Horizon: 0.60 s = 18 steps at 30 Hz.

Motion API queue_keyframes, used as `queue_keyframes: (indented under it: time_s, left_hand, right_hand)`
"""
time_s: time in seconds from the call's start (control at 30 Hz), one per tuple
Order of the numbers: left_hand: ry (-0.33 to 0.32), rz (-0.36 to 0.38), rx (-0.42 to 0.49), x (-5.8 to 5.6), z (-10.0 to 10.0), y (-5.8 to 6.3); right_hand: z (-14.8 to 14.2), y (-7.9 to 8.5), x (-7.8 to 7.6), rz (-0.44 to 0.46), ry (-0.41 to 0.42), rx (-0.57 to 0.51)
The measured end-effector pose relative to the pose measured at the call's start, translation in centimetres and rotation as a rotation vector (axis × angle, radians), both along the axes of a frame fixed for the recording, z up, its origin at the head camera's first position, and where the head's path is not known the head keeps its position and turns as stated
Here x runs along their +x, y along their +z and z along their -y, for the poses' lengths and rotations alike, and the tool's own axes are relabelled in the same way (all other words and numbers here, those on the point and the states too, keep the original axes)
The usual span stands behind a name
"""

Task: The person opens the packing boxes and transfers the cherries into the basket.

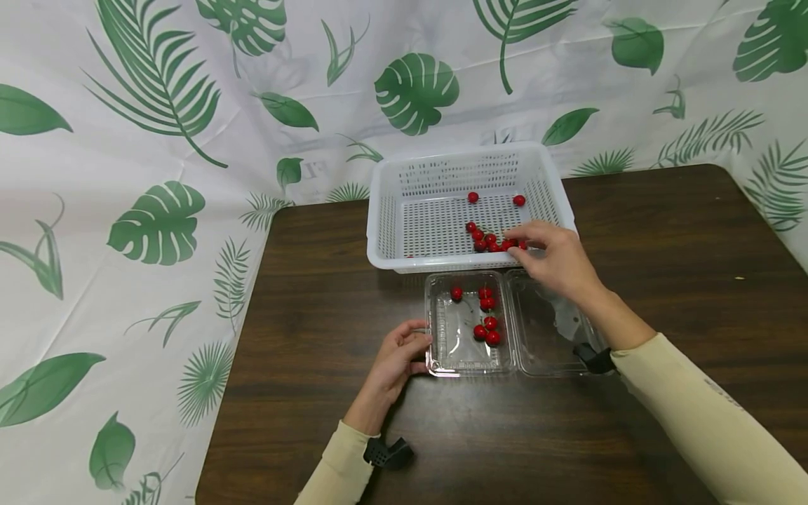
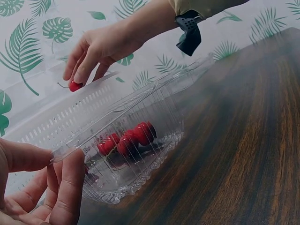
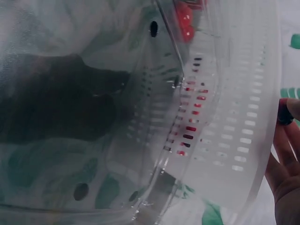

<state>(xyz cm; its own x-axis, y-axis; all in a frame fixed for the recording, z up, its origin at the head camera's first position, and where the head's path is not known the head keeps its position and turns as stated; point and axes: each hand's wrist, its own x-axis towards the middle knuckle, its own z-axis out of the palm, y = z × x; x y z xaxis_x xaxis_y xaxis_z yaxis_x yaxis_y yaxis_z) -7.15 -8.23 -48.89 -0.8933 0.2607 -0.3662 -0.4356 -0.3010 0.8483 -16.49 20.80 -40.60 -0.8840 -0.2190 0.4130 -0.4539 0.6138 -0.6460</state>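
Observation:
My left hand (image 1: 398,354) grips the left edge of a clear plastic clamshell box (image 1: 442,361), thumb and fingers on its rim in the left wrist view. Several red cherries (image 1: 487,303) with stems lie in the box, mostly on its right side. Over the front rim of a white perforated basket (image 1: 410,261) is my right hand (image 1: 555,259). Between its thumb and fingertips it pinches a cherry (image 2: 75,86), whose thin stem shows in the left wrist view. More cherries (image 1: 480,245) cluster inside the basket near that hand.
Two cherries (image 1: 473,198) lie apart toward the back of the basket. The box's open lid (image 1: 546,358) lies flat to the right, beneath my right forearm. All stand on a dark wooden table (image 1: 315,294), backed by a leaf-patterned cloth (image 1: 341,126).

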Motion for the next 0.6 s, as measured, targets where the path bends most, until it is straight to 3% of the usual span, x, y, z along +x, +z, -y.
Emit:
queue_keyframes:
  time_s: [0.37, 0.6]
  left_hand:
    - [-0.007, -0.015, 0.006, -0.04, 0.1, -0.24]
    - [-0.003, 0.001, 0.013, -0.15, 0.03, -0.32]
  right_hand:
    - [-0.25, -0.71, -0.23, -0.033, -0.025, 0.043]
    - [-0.21, -0.8, -0.13, -0.055, -0.092, 0.06]
